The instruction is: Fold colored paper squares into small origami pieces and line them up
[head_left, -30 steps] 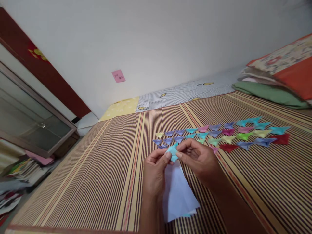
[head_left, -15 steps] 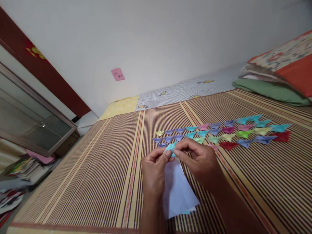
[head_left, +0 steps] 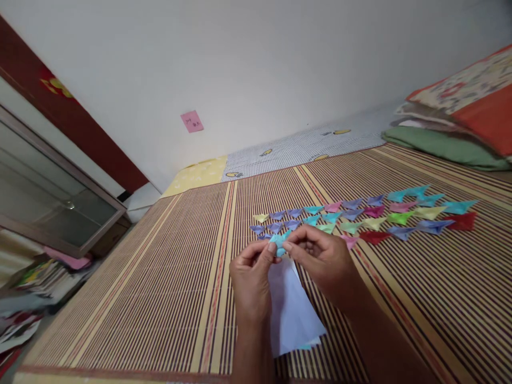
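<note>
Clock positions are read from the centre of the head view. The left hand [head_left: 253, 277], at 6 o'clock, and the right hand [head_left: 326, 261], between 4 and 5, both grip a small light-blue folded paper [head_left: 279, 245] between thumb and fingers. The folded paper lies between 5 and 6 o'clock, above a striped mat [head_left: 180, 277] with lengthwise pale and reddish bands. Loose paper sheets [head_left: 296, 320], the uppermost pale, rest on the mat just below the hands, toward 5 o'clock. Folded paper shapes [head_left: 374, 211] in blue, yellow, pink, red and green form rows, chiefly between 3 and 4 o'clock.

Beyond the mat, a checked cloth [head_left: 280, 156] with yellow motifs runs toward 1 o'clock; a yellow cloth [head_left: 196, 175] adjoins it between 9 and 10. The white wall [head_left: 272, 64] bears a pink note [head_left: 192, 121] at 10 o'clock. Stacked bedding [head_left: 460, 120], orange, floral and green, occupies the region between 2 and 3. A glass-panelled door [head_left: 48, 186] stands at 9; piled books [head_left: 42, 277] lie between 8 and 9.
</note>
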Demonstrator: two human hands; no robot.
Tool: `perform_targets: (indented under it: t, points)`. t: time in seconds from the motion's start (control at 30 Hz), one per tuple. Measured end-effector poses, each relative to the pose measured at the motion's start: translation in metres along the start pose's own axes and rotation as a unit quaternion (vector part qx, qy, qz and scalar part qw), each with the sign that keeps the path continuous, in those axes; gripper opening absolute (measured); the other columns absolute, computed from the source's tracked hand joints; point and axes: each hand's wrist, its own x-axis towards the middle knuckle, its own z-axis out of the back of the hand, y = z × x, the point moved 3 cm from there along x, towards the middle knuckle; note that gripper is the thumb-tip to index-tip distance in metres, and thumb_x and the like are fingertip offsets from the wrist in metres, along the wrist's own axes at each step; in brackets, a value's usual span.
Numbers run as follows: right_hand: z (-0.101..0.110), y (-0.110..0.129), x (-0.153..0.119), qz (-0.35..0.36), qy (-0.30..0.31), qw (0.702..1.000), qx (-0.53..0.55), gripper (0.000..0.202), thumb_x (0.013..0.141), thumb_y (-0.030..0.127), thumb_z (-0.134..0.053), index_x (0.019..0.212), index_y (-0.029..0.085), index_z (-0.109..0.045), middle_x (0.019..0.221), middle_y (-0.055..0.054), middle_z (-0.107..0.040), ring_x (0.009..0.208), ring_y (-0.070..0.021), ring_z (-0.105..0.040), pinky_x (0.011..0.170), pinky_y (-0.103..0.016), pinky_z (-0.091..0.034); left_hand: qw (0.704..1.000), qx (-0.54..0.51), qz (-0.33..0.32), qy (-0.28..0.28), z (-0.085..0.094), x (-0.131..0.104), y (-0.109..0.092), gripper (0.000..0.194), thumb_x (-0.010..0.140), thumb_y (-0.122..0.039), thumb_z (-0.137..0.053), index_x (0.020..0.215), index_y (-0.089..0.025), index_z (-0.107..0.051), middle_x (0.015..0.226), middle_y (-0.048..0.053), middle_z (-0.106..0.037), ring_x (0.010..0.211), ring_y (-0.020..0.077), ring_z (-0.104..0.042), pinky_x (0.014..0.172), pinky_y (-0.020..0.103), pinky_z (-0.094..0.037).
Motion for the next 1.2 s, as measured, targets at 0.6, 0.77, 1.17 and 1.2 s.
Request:
perform_targets:
  t: [0.6,0.77,1.17,1.2]
  points:
    - [0.005,0.004,0.0,0.039,0.07,0.995,-0.056,0.007,0.09,0.022,-0.061,0.085,0.02,-0.064,0.079,-0.001,-0.064,0.073,-0.0163,-0.059,0.066,-0.031,-0.047,0.988,-0.1,0.122,0.005,-0.004,-0.001,0.003,0.029,0.055,-0.033,-0.096,0.067,-0.014,-0.077,0.068,0.002,-0.071,0.059,0.0098,-0.062,0.054,0.019,-0.055]
    - [-0.002,0.0,0.0,0.023,0.033,0.999,-0.009,0.004,0.088,0.023,-0.063,0.087,0.02,-0.065,0.077,-0.001,-0.065,0.073,-0.0162,-0.062,0.067,-0.03,-0.05,1.0,-0.018,0.018,0.003,-0.005,-0.005,0.003,0.014,0.076,-0.028,-0.085,0.074,-0.017,-0.076,0.068,-0.001,-0.067,0.062,0.009,-0.06,0.062,0.019,-0.052]
    - [-0.007,0.003,0.0,0.032,0.004,0.997,-0.065,0.021,0.094,0.026,-0.059,0.075,0.019,-0.063,0.075,-0.002,-0.066,0.071,-0.0165,-0.061,0.066,-0.029,-0.046,0.978,0.135,-0.152,-0.042,-0.013,-0.015,-0.004,0.008,0.087,-0.022,-0.074,0.08,-0.02,-0.075,0.082,0.001,-0.066,0.08,0.0153,-0.064,0.071,0.027,-0.053]
    - [-0.007,0.004,0.0,0.042,0.002,0.996,-0.079,0.02,0.094,0.024,-0.057,0.075,0.019,-0.063,0.076,-0.002,-0.065,0.073,-0.0168,-0.061,0.067,-0.03,-0.046,0.979,0.134,-0.148,-0.043,-0.013,-0.015,-0.004,0.008,0.087,-0.023,-0.074,0.08,-0.02,-0.075,0.082,0.001,-0.066,0.079,0.0151,-0.064,0.07,0.027,-0.053]
